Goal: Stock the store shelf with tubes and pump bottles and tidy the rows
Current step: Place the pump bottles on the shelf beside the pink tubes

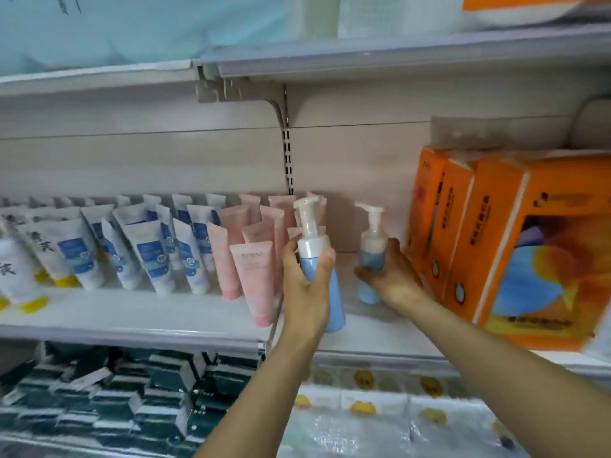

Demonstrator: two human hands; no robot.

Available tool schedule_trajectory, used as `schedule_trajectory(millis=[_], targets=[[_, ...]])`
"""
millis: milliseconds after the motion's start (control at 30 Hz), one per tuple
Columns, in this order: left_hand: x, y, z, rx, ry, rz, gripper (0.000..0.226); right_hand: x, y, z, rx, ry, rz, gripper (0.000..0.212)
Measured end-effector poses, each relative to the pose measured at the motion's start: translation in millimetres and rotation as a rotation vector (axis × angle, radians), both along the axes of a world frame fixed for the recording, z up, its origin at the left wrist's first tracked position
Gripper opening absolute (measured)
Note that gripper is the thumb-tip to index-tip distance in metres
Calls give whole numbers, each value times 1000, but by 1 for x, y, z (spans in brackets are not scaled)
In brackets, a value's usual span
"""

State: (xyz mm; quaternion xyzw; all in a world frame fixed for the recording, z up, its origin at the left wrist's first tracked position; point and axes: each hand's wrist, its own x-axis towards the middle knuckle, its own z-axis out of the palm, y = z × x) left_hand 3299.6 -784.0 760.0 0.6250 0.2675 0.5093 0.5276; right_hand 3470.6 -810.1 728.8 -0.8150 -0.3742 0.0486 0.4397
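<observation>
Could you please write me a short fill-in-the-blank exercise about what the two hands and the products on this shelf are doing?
1. The left hand grips a pump bottle whose body is ____ in colour.
2. The right hand holds a second pump bottle standing beside the ____ boxes.
3. Just left of the left hand, the tubes are ____ in colour.
4. The white tubes carry ____ labels.

Missing words: blue; orange; pink; blue

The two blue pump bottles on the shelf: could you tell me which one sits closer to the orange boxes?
The blue pump bottle gripped by the right hand, set farther back, right beside the orange boxes. The other blue pump bottle, in the left hand, stands by the pink tubes.
</observation>
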Motion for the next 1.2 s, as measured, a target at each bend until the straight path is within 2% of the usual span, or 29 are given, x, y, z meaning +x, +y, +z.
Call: schedule_trajectory(millis=[67, 200, 367, 500, 700, 800, 900, 967, 1000, 1100, 1200], targets=[[1, 2, 0, 36, -6, 37, 36, 5, 3, -10, -61, 35, 6, 55], [0, 2, -1, 66, -8, 56, 40, 12, 18, -10, -45, 71, 18, 59], [-5, 2, -3, 72, 17, 98, 31, 21, 44, -8, -18, 97, 18, 63], [-6, 2, -4, 61, 24, 108, 37, 28, 66, -6, -2, 147, 24, 62], [-8, 1, -5, 76, 45, 79, 31, 44, 90, -5, -38, 216, 45, 51], [-9, 2, -7, 94, 42, 52, 30, 43, 85, -3, -56, 201, 0, 53], [-5, 2, -8, 109, 39, 41, 37, 28, 66, 5, -19, 166, -52, 45], [0, 0, -4, 118, 16, 18, 35, 14, 51, 13, 44, 272, 39, 19], [4, 0, -3, 121, 4, 7, 36, 6, 41, 16, 35, 322, 109, 12], [18, -5, 5, 105, -36, -21, 39, -11, 15, 22, -109, 318, 355, 16], [33, -9, 13, 119, -51, -23, 34, -17, -2, 27, -82, 312, 391, 18]])
